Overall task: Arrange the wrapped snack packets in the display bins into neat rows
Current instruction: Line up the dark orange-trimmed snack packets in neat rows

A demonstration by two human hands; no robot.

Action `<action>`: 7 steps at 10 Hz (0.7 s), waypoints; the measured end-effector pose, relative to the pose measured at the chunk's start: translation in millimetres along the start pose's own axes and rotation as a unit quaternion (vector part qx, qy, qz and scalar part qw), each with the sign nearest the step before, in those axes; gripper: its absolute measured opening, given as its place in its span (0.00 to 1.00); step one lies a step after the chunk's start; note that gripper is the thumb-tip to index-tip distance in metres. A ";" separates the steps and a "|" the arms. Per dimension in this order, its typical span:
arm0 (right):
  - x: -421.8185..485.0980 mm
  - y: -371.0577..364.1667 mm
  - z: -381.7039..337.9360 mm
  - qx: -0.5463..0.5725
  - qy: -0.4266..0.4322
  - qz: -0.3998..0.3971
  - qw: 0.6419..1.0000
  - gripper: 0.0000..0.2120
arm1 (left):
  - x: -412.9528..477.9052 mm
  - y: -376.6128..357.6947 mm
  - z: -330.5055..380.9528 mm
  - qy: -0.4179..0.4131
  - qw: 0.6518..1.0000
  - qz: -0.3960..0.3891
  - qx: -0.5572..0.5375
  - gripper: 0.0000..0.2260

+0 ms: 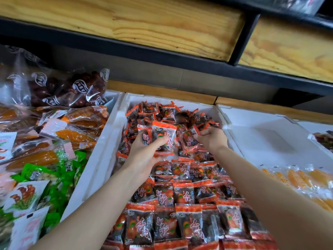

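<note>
A white foam bin (115,127) in the middle holds many small orange-and-clear snack packets. Near me they lie in neat rows (182,221); at the far end they sit in a loose heap (169,112). My left hand (146,152) is raised over the bin's middle and grips a small stack of packets (162,136) between thumb and fingers. My right hand (210,138) is just to its right, fingers curled round a packet (189,141) at the heap's edge. Both forearms reach in from the bottom of the view.
On the left lie larger bags of orange strips (79,121), dark red fruit (59,89) and green packets (54,177). To the right another white foam bin (266,138) holds yellow packets (306,179). A wooden shelf with a black frame (162,49) hangs overhead.
</note>
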State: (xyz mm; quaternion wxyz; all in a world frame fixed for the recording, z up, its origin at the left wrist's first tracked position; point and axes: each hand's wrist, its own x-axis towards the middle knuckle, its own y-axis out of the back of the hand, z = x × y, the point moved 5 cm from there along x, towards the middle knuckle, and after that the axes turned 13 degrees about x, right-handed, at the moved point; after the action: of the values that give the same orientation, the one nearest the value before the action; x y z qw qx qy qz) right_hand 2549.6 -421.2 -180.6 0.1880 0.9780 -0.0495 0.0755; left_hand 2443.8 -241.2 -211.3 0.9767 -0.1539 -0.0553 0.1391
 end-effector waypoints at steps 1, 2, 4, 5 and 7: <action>-14.0 11.3 -10.8 -0.006 0.013 -0.006 1.000 0.11 | -11.0 1.5 0.2 0.003 1.000 -0.001 -0.001 0.18; -44.7 29.0 -31.5 0.000 0.047 -0.042 0.998 0.09 | -34.8 8.9 8.5 -0.001 1.000 -0.005 0.018 0.22; -101.9 38.4 -59.7 -0.015 0.088 -0.140 0.986 0.05 | -73.6 42.5 44.2 -0.024 0.995 0.027 0.095 0.15; -124.9 33.0 -69.2 -0.028 0.105 -0.159 0.981 0.05 | -88.1 55.7 56.5 -0.028 0.993 0.043 0.110 0.20; -200.5 -6.7 -73.6 -0.074 0.133 -0.236 0.960 0.04 | -168.1 70.4 101.6 -0.024 0.996 0.071 0.056 0.23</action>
State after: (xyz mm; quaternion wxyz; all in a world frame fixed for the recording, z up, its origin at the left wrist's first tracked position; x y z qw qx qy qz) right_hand 2343.8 -373.7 -148.8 0.2772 0.9265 0.2023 0.1543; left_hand 2250.0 -196.4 -148.3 0.9700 -0.0987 -0.0594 0.2142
